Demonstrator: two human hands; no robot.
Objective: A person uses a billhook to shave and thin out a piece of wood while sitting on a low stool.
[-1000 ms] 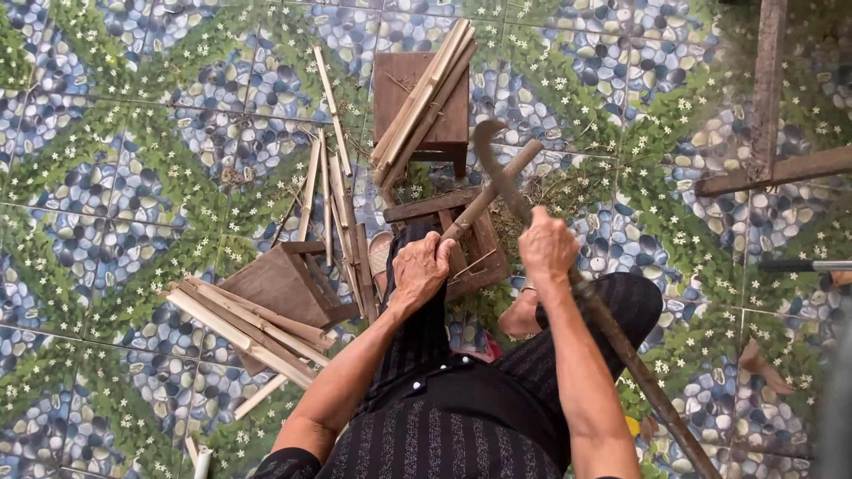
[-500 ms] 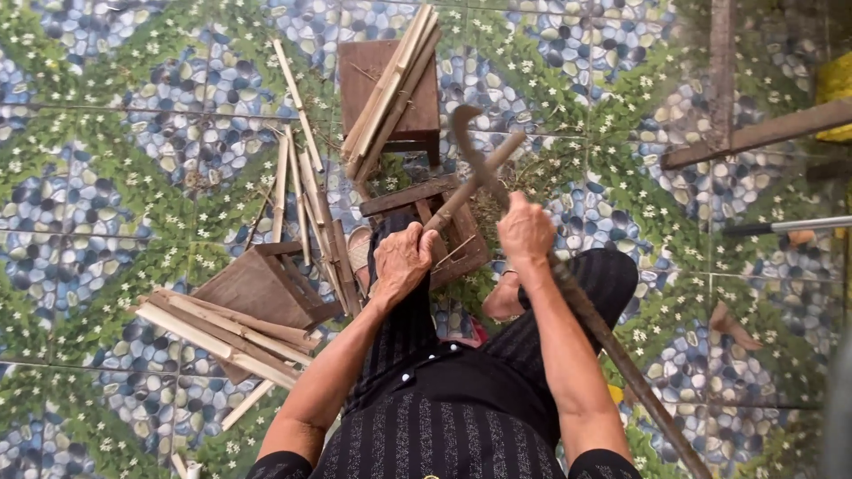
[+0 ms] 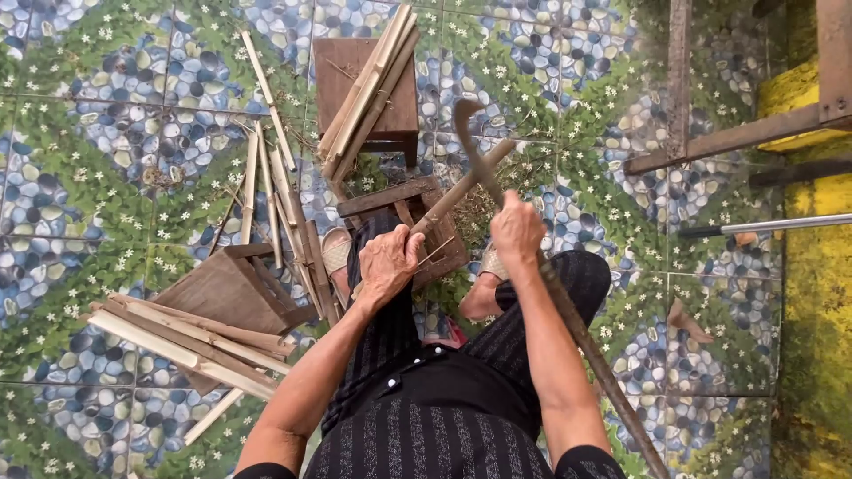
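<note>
I sit looking down at my lap. My left hand (image 3: 387,263) grips the near end of a thin bamboo stick (image 3: 461,188) that slants up to the right. My right hand (image 3: 516,232) is closed on a long dark curved-tip knife (image 3: 473,146), its hooked blade crossing the stick near its far end. The knife's long handle (image 3: 593,355) runs back past my right arm. Below the hands sits a small wooden block stool (image 3: 399,208), with my sandalled feet (image 3: 335,251) on either side of it.
A brown wooden stool (image 3: 333,75) ahead carries a bundle of split bamboo slats (image 3: 368,89). Loose slats (image 3: 280,191) lie on the pebble-patterned tiles to the left. Another low stool (image 3: 222,293) at my left holds several slats (image 3: 186,341). Wooden frame pieces (image 3: 737,133) stand at right.
The view has shifted a little, so everything sits lower and further right in the frame. Both hands keep their grip on stick and knife; the blade stays crossed over the stick.
</note>
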